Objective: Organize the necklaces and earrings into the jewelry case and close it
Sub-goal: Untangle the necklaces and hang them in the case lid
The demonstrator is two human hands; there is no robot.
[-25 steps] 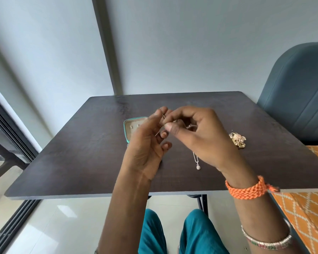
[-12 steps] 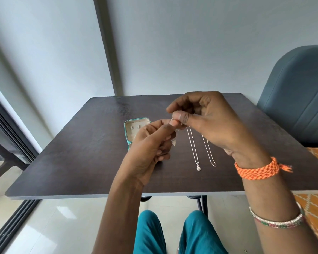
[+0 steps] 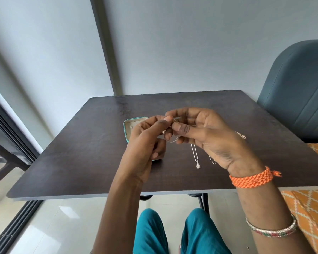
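Dark table (image 3: 81,162) against a grey wall. Left hand (image 3: 145,143) and right hand (image 3: 206,136), raised above it, each pinch the top of a silver necklace (image 3: 195,154); its pendant (image 3: 198,166) hangs near the tabletop. Open teal case (image 3: 134,121) sits behind the left hand.

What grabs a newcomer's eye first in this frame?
Both hands, left and right, meet above the dark wooden table, pinching a thin silver chain necklace with a small pendant that dangles to the tabletop. Behind the left hand sits an open teal jewelry case.
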